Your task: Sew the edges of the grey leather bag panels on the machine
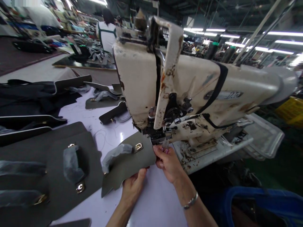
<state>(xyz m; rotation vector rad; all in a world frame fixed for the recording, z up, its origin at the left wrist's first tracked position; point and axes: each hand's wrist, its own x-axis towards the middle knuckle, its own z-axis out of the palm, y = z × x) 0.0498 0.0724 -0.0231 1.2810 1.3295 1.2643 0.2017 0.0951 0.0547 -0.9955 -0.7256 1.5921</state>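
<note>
A grey leather bag flap (129,165) with a gold metal clasp (138,147) and a clear wrapping over part of it is fed edge-first under the presser foot (157,134) of a cream industrial sewing machine (194,85). My left hand (133,186) grips the flap's lower part from below. My right hand (168,164) pinches the flap's edge just in front of the presser foot, with a bracelet on its wrist. The needle area is partly hidden by the machine's head and the flap.
Stacks of similar grey flaps (50,170) with gold clasps lie on the white work table (151,201) to the left. A blue bin (258,205) stands at lower right. A person in a white top (106,34) works at a table beyond the machine, among rows of workstations.
</note>
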